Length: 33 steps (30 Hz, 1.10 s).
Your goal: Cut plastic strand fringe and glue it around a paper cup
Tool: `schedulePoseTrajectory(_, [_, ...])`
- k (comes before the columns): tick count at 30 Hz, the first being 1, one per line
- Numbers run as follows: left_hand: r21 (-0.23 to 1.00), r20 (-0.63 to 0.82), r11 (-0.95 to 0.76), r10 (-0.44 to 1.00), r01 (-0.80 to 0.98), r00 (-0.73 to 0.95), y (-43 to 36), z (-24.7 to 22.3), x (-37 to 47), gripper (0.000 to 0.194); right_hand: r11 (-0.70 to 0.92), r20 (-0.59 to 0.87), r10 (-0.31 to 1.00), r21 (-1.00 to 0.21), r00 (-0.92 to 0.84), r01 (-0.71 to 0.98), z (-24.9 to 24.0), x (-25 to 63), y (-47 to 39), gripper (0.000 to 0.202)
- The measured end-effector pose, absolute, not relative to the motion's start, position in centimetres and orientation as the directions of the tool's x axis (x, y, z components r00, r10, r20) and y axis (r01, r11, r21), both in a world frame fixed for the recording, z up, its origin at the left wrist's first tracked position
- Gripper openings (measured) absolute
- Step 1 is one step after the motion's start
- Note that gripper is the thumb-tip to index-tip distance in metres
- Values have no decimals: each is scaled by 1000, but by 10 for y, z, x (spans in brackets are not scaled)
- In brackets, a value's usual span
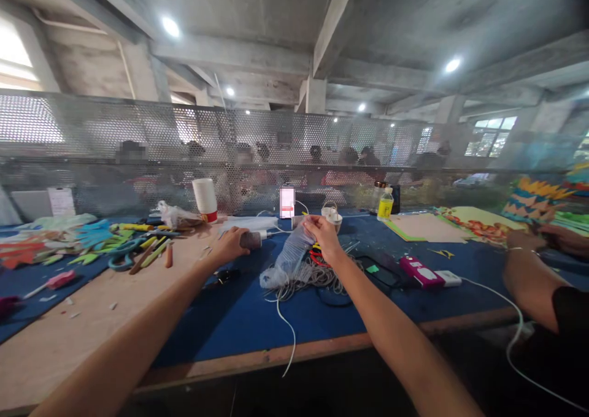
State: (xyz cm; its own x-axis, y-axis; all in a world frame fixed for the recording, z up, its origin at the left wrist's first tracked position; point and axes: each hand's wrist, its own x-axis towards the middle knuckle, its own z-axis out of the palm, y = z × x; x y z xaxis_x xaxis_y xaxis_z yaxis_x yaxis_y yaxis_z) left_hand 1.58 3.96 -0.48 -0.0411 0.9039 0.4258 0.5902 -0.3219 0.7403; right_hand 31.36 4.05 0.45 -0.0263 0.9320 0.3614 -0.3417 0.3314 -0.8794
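Note:
Toward the middle of the blue-topped table, my left hand [234, 244] curls over a short grey-brown block-like object [252, 240] with a whitish end; its exact kind is unclear. My right hand [323, 234] pinches the upper end of a translucent, ribbed plastic bag [292, 254]. The bag's crumpled lower end rests on a heap of grey cord [317, 275]. One white cord [289, 328] runs from there over the table's front edge. Red-handled scissors [317, 256] lie partly hidden beside my right hand.
A phone [287, 202] stands upright at the back. Left lie tools [151, 251] and coloured cut-outs [94, 236], near a paper-cup stack [205, 199]. Right are a yellow bottle [385, 205], a magenta power bank [421, 271] and another person's arm [529, 276]. A perforated screen [257, 135] runs behind.

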Motion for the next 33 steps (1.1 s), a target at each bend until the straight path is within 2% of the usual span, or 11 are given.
schedulePoseTrajectory(4, [832,366,-284,926,477,-87,30,8,17,47,355,397,915,-878,-73,-320,4,312,39,40])
schedulePoseTrajectory(10, [973,206,-199,977,118,-49,0,27,42,47,401,444,882,-884,-160,-240,9,306,28,33])
schedulePoseTrajectory(12, [981,20,-17,1000,-195,16,-9,25,56,41,425,468,861,-877,-198,-224,10,302,22,31])
schedulePoseTrajectory(15, [914,-100,150,984,-376,149,-17,16,77,38,458,496,836,-866,-235,-200,10,297,16,29])
schedulePoseTrajectory(19, [883,-92,187,968,-431,234,-20,4,93,39,573,571,773,-815,-278,-83,12,294,7,23])
schedulePoseTrajectory(25, [880,-65,171,968,-443,243,-21,-2,98,36,787,736,616,-592,-281,174,7,292,1,10])
schedulePoseTrajectory(29, [888,-87,191,963,-419,256,-24,-4,98,39,813,776,562,-455,-286,363,2,293,2,17])
schedulePoseTrajectory(33, [918,-136,217,959,-333,250,-26,-4,97,48,811,777,556,-428,-296,399,2,294,2,14])
